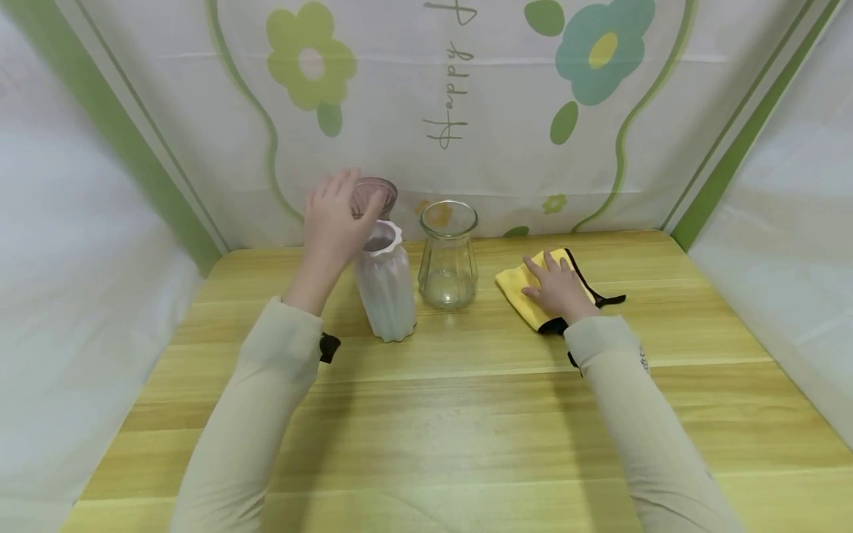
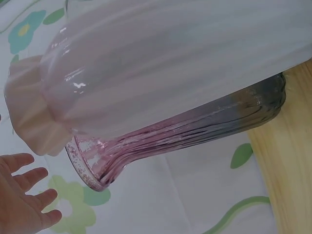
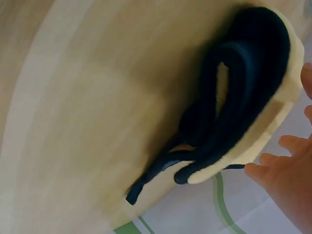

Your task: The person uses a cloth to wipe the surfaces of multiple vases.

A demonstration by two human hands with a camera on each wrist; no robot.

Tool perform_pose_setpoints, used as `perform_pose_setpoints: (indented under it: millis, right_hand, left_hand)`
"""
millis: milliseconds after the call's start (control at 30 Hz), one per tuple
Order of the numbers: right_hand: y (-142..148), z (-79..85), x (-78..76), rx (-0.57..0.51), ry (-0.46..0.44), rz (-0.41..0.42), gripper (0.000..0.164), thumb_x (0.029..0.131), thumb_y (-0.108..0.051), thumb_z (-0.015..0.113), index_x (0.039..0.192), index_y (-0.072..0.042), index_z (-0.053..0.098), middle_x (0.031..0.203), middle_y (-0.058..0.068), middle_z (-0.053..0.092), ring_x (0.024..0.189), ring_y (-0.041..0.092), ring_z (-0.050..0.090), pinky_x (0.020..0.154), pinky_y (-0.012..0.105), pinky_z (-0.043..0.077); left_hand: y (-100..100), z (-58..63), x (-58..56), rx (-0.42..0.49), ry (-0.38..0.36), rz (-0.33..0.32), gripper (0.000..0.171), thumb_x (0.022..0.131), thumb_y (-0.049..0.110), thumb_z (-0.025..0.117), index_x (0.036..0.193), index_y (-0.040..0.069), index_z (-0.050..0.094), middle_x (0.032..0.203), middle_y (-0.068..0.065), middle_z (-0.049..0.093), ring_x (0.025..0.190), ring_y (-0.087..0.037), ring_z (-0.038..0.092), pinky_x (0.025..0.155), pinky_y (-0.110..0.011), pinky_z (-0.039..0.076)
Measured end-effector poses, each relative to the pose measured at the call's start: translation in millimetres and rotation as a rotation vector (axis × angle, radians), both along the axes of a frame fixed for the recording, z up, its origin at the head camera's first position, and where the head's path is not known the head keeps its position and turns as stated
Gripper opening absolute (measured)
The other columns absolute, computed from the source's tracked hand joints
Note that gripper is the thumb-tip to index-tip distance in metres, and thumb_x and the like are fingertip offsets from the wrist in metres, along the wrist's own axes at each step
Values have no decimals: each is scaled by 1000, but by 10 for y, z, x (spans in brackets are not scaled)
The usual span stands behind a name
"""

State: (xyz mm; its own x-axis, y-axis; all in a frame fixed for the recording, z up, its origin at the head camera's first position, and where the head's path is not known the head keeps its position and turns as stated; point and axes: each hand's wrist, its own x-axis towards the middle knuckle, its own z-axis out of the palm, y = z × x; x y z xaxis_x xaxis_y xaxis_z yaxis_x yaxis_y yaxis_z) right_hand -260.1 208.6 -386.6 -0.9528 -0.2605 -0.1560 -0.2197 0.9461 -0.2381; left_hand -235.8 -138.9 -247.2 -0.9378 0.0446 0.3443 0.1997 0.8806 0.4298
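Note:
My left hand (image 1: 335,222) is over the mouths of two vases, its fingers stretched out and thumb apart. A white ribbed vase (image 1: 388,292) with a wavy rim stands upright nearest to it. Just behind that, a pink glass vase (image 1: 385,189) is mostly hidden in the head view; the left wrist view shows its pinkish body darkening to grey at the base. There my left fingers (image 2: 36,200) are straight, beside its rim. On the right, my right hand (image 1: 561,287) lies spread on a folded yellow cloth (image 1: 513,285) with black edging and a black loop.
A clear glass vase (image 1: 448,259) stands between the white vase and the cloth. All sit toward the back of the wooden table (image 1: 440,444), near a flower-printed curtain (image 1: 400,111). White fabric hangs along both sides.

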Motion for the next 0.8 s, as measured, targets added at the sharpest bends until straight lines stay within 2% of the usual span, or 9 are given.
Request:
perform_pose_setpoints:
  millis: [133,367,567,800]
  right_hand:
    - [3,-97,6,-24,-33,-11,68,100,-36,45,154,-10,13,155,34,-1,137,62,0,109,73,10]
    - [22,-176,26,-54,-92,-46,77,96,-43,51,155,-15,9,156,32,-7,138,62,-5,109,74,5]
    - [17,-209,32,18,-87,-49,83,94,-51,49,155,-15,5,155,34,-5,137,62,7,108,72,17]
    - [18,-236,47,118,-44,-50,85,93,-59,45,155,-16,7,154,35,7,125,65,27,98,71,32]
  left_hand:
    - [-2,-60,77,-8,19,-30,68,95,52,37,149,9,33,156,-11,31,145,-35,23,120,-54,10]
    - [-8,-163,174,-46,54,-58,68,94,51,40,148,9,34,155,-12,32,144,-37,25,119,-54,15]
    - [-41,-254,233,-84,33,-74,75,93,52,43,151,9,25,158,-14,26,145,-38,21,120,-56,12]
    - [-48,-365,267,-107,-13,-88,78,92,57,44,152,11,22,160,-13,19,146,-38,20,120,-56,13]
